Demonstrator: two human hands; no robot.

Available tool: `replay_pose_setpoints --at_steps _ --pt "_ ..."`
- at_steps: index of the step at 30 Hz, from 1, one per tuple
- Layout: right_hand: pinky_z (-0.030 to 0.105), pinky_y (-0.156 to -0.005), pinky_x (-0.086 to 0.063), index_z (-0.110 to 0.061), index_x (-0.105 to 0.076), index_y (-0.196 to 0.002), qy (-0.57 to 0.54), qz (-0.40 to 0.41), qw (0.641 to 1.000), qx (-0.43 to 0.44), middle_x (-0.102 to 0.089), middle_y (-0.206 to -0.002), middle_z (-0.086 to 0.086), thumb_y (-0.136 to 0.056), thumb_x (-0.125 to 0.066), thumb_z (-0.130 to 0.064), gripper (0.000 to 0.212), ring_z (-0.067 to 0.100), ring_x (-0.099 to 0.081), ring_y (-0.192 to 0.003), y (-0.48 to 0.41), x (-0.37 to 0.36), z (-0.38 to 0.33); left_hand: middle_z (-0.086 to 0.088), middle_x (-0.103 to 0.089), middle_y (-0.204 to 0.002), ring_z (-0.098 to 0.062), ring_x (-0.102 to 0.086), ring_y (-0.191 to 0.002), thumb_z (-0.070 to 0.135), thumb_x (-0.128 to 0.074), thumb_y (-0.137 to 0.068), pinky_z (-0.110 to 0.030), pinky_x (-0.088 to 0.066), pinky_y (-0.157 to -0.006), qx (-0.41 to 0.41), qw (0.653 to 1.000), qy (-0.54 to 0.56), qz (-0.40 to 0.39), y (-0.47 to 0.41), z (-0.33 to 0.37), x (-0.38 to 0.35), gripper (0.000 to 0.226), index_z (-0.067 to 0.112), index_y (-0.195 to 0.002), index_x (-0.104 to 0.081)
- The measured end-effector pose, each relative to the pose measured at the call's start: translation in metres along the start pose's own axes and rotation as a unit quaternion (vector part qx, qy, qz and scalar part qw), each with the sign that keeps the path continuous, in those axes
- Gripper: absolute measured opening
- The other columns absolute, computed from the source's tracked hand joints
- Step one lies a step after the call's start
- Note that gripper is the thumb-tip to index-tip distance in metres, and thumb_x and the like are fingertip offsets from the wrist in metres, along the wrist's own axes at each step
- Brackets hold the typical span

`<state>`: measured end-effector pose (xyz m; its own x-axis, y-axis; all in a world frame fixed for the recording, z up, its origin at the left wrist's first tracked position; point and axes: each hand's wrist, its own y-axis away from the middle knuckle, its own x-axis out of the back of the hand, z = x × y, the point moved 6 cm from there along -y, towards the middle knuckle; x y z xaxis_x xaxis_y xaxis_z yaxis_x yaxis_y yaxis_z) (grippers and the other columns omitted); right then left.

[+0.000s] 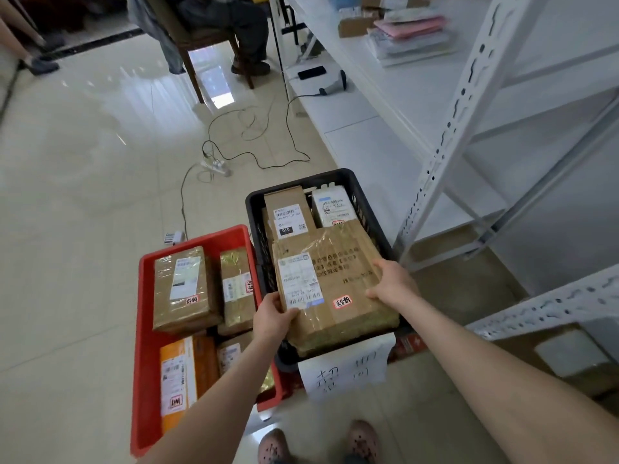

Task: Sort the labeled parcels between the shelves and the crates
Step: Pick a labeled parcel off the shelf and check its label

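1 parcel is gripped between left hand and right hand over black crate.

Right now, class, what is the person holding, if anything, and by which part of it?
A large cardboard parcel, at the black crate: the left hand grips its near left corner, the right hand its right edge.

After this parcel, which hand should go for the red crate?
Left, likely: the left hand grips the big parcel beside the red crate; the right hand holds its far edge.
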<state>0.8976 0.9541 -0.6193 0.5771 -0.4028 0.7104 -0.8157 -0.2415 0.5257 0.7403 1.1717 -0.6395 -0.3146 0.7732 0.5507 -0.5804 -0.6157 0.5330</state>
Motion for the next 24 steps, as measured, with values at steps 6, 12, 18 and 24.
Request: replay_pose_setpoints --at_steps 6,12,18,24 --pt "0.042 -0.107 -0.036 -0.033 -0.034 -0.146 0.145 -0.004 0.989 -0.008 -0.011 -0.159 -0.001 -0.093 -0.053 -0.019 0.058 0.028 -0.022 -0.14 0.011 -0.031 0.016 -0.003 -0.018 -0.157 -0.025 -0.025 -0.141 0.03 -0.065 -0.087 -0.039 -0.035 -0.109 -0.132 0.942 -0.31 -0.004 0.017 0.011 -0.024 0.087 0.022 -0.152 -0.008" --pt "0.048 -0.118 -0.015 -0.037 -0.029 -0.147 0.21 -0.048 0.973 0.079 -0.008 -0.16 0.0 -0.09 -0.06 -0.042 0.065 0.027 -0.004 -0.147 0.025 -0.042 0.004 0.002 -0.012 -0.16 -0.021 -0.011 -0.147 0.012 -0.047 -0.094 -0.041 -0.02 -0.117 -0.207 0.867 -0.445 -0.086 0.024 0.03 -0.052 0.065 0.039 -0.148 -0.023" --pt "0.049 -0.118 -0.015 -0.038 -0.028 -0.147 0.186 -0.048 0.98 0.059 -0.014 -0.159 0.001 -0.091 -0.059 -0.041 0.064 0.027 -0.007 -0.146 0.041 -0.04 0.012 0.002 -0.019 -0.158 -0.023 -0.028 -0.141 0.009 -0.05 -0.092 -0.041 -0.047 -0.1 -0.201 0.857 -0.463 -0.102 0.023 0.038 -0.053 0.061 0.039 -0.143 -0.037" --pt "0.046 -0.113 -0.028 -0.031 -0.036 -0.143 0.141 0.055 0.988 0.028 -0.024 -0.154 0.005 -0.09 -0.059 -0.041 0.058 0.028 -0.02 -0.142 0.081 -0.023 0.021 -0.005 -0.021 -0.156 -0.026 -0.032 -0.138 0.029 -0.048 -0.096 -0.041 -0.049 -0.095 -0.248 0.837 -0.48 -0.09 0.047 0.05 -0.05 0.048 0.027 -0.142 -0.035"
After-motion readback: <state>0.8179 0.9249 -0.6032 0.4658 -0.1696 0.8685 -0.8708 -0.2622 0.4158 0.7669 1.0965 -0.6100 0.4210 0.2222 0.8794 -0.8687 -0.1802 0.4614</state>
